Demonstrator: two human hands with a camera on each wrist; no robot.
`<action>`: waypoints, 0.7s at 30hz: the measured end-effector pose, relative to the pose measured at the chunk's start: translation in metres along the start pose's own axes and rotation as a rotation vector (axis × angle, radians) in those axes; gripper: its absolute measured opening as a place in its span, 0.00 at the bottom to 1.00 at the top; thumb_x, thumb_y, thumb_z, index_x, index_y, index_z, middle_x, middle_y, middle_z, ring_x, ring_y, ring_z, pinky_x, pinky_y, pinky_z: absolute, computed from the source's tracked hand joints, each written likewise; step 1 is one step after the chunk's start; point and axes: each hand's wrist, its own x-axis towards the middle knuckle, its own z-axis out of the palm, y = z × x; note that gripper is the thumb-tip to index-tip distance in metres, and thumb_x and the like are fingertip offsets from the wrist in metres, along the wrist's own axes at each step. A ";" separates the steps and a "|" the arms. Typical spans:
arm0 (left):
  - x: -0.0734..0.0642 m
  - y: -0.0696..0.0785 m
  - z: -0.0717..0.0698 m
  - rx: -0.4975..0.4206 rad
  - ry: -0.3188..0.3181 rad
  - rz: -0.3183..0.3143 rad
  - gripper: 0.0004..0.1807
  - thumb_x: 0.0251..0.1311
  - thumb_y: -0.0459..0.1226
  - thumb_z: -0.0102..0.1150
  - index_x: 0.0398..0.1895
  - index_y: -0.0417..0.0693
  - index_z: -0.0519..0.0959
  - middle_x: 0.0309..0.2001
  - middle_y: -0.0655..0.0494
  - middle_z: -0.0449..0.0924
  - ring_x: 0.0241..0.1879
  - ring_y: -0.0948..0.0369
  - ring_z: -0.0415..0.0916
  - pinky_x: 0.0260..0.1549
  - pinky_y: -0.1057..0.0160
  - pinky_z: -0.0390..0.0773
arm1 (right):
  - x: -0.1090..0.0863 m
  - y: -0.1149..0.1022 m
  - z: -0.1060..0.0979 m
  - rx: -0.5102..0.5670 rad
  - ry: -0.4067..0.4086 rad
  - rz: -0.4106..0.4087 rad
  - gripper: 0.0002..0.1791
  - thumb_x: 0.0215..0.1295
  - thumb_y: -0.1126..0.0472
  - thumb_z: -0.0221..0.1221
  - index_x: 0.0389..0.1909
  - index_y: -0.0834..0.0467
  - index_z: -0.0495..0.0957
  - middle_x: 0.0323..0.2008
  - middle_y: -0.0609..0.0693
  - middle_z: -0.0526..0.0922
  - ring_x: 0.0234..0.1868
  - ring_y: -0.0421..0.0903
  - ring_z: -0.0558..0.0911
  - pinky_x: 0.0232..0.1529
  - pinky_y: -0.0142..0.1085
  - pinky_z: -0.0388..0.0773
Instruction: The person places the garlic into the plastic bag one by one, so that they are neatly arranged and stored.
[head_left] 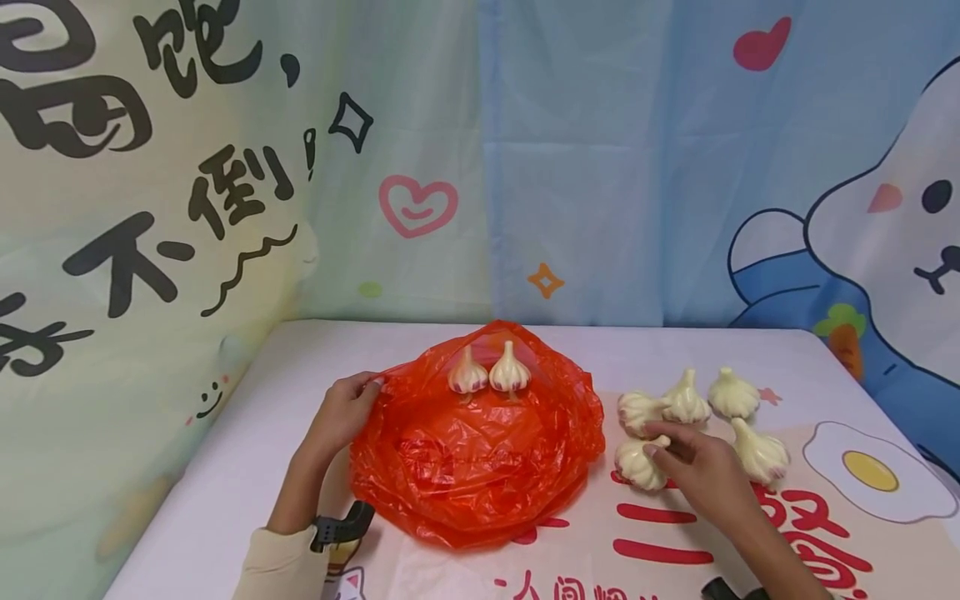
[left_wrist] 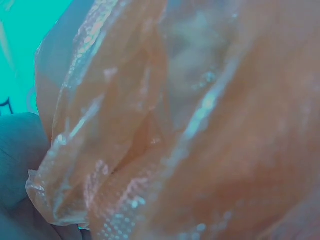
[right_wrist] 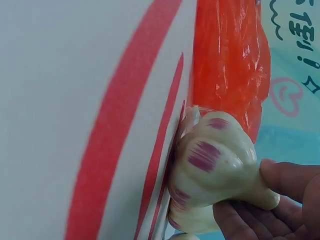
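A red plastic bag point(head_left: 480, 483) lies spread on the table with its mouth open, two garlic bulbs point(head_left: 509, 368) side by side toward its far side. My left hand point(head_left: 347, 412) pinches the bag's left rim; the crinkled plastic point(left_wrist: 150, 125) fills most of the left wrist view. To the bag's right, my right hand point(head_left: 701, 467) pinches the stem of a garlic bulb point(head_left: 640, 464). In the right wrist view this bulb point(right_wrist: 215, 160) shows purple patches, with thumb and fingers about its neck, close against the tabletop.
Several more garlic bulbs point(head_left: 733, 393) stand around the right hand, one point(head_left: 760, 452) just right of its knuckles. The table point(head_left: 300, 358) has a printed cover with red strokes and a fried egg picture point(head_left: 870, 471). A printed curtain point(head_left: 577, 167) hangs behind.
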 end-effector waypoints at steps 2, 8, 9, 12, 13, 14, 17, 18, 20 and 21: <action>0.000 0.001 0.000 0.005 0.003 0.002 0.19 0.74 0.44 0.44 0.55 0.43 0.78 0.42 0.46 0.82 0.33 0.53 0.81 0.34 0.59 0.84 | 0.000 0.000 0.001 0.006 -0.004 0.005 0.21 0.65 0.64 0.62 0.59 0.59 0.77 0.54 0.60 0.79 0.53 0.60 0.80 0.45 0.42 0.80; 0.000 0.003 -0.001 0.012 0.005 0.009 0.19 0.75 0.43 0.43 0.54 0.43 0.78 0.41 0.46 0.82 0.33 0.53 0.81 0.33 0.59 0.84 | 0.001 0.001 0.002 0.011 -0.004 -0.002 0.17 0.65 0.64 0.62 0.54 0.58 0.79 0.55 0.60 0.78 0.51 0.60 0.80 0.45 0.44 0.80; 0.000 0.003 -0.001 0.016 0.006 0.012 0.18 0.75 0.43 0.43 0.54 0.43 0.78 0.41 0.47 0.82 0.33 0.53 0.81 0.33 0.59 0.84 | 0.001 0.002 0.002 0.007 -0.007 -0.011 0.16 0.65 0.64 0.62 0.53 0.58 0.80 0.55 0.60 0.78 0.51 0.60 0.80 0.45 0.45 0.80; -0.001 0.002 -0.001 0.020 0.010 0.013 0.18 0.74 0.43 0.43 0.54 0.42 0.79 0.41 0.46 0.82 0.33 0.53 0.81 0.34 0.59 0.84 | 0.001 0.002 0.001 -0.010 -0.032 -0.029 0.15 0.65 0.63 0.62 0.53 0.56 0.80 0.54 0.59 0.78 0.52 0.59 0.80 0.45 0.44 0.80; -0.001 0.002 -0.001 0.019 0.010 0.010 0.18 0.74 0.43 0.43 0.54 0.42 0.78 0.41 0.47 0.82 0.33 0.53 0.81 0.34 0.59 0.84 | 0.002 0.002 0.001 -0.015 -0.045 -0.034 0.15 0.65 0.62 0.62 0.53 0.56 0.80 0.55 0.59 0.78 0.53 0.59 0.80 0.45 0.44 0.80; -0.001 0.002 -0.001 0.017 0.009 0.007 0.18 0.74 0.43 0.44 0.54 0.42 0.78 0.41 0.47 0.82 0.33 0.53 0.81 0.34 0.58 0.84 | 0.002 0.003 0.000 -0.015 -0.061 -0.041 0.16 0.66 0.62 0.62 0.54 0.56 0.79 0.55 0.59 0.78 0.53 0.59 0.79 0.46 0.44 0.80; -0.001 0.001 0.000 0.011 0.000 -0.002 0.18 0.74 0.43 0.44 0.55 0.42 0.78 0.42 0.47 0.82 0.34 0.53 0.81 0.35 0.58 0.84 | 0.001 0.004 -0.001 -0.024 -0.097 -0.053 0.18 0.67 0.62 0.60 0.58 0.55 0.77 0.57 0.59 0.77 0.54 0.60 0.78 0.46 0.45 0.80; -0.001 0.001 0.000 0.012 -0.002 -0.002 0.19 0.74 0.43 0.44 0.55 0.42 0.78 0.42 0.47 0.82 0.34 0.53 0.81 0.35 0.58 0.84 | 0.001 0.004 -0.001 -0.030 -0.103 -0.060 0.19 0.67 0.63 0.60 0.59 0.55 0.77 0.57 0.60 0.77 0.54 0.60 0.78 0.46 0.45 0.80; -0.001 0.001 0.000 0.022 -0.002 0.000 0.19 0.74 0.43 0.43 0.55 0.42 0.78 0.42 0.47 0.82 0.34 0.53 0.81 0.36 0.58 0.84 | 0.002 0.005 -0.002 -0.039 -0.109 -0.082 0.21 0.67 0.64 0.59 0.61 0.56 0.76 0.58 0.60 0.77 0.54 0.60 0.78 0.46 0.45 0.80; -0.001 0.001 0.000 0.029 0.002 0.001 0.19 0.74 0.43 0.43 0.55 0.42 0.78 0.42 0.47 0.82 0.34 0.53 0.81 0.36 0.58 0.84 | 0.002 0.005 -0.003 -0.040 -0.111 -0.091 0.21 0.67 0.64 0.59 0.61 0.56 0.76 0.58 0.60 0.77 0.54 0.60 0.78 0.46 0.45 0.80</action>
